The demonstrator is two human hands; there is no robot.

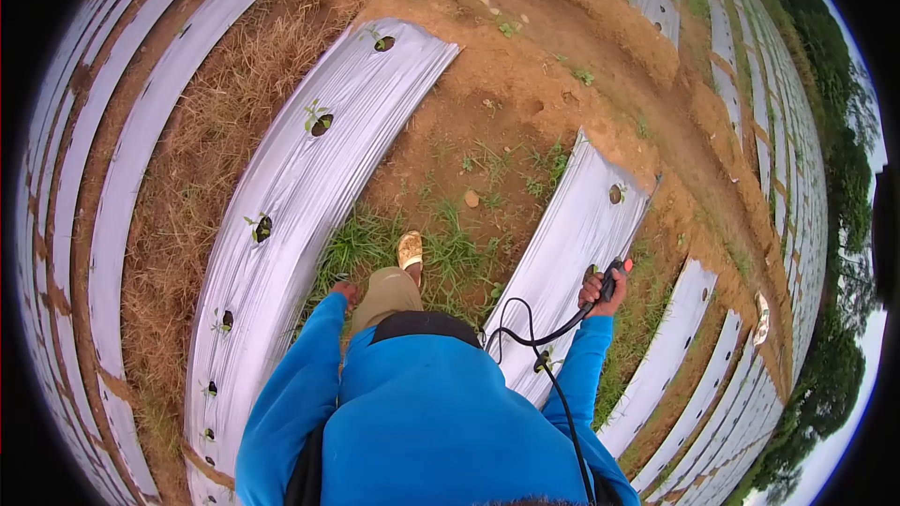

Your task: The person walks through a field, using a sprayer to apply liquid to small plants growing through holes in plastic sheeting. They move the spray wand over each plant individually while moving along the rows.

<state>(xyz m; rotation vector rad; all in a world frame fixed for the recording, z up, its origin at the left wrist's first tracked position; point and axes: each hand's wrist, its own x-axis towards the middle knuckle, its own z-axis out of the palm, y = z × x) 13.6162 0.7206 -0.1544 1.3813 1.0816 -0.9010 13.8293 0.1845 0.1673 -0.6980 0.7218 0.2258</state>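
Observation:
My right hand point(607, 298) is closed around a black handle point(614, 274) with an orange-red tip. A black hose point(568, 326) runs from it back toward my body, and a thinner black cable loops beside it. Handle and hand are above a strip of silver plastic mulch point(574, 234) with planting holes, one of them point(591, 272) right by the hand. My left hand point(347, 292) hangs low beside my thigh, next to another mulch strip point(309, 169). Its fingers are too small and partly hidden to make out, and I cannot see anything in it.
Small seedlings point(314, 119) grow in the holes of the left strip. Grass point(455, 248) and bare soil point(506, 98) lie between the strips, dry straw point(202, 178) farther left. A sandal-clad foot point(410, 250) is below me. More mulched rows and trees point(830, 356) extend around.

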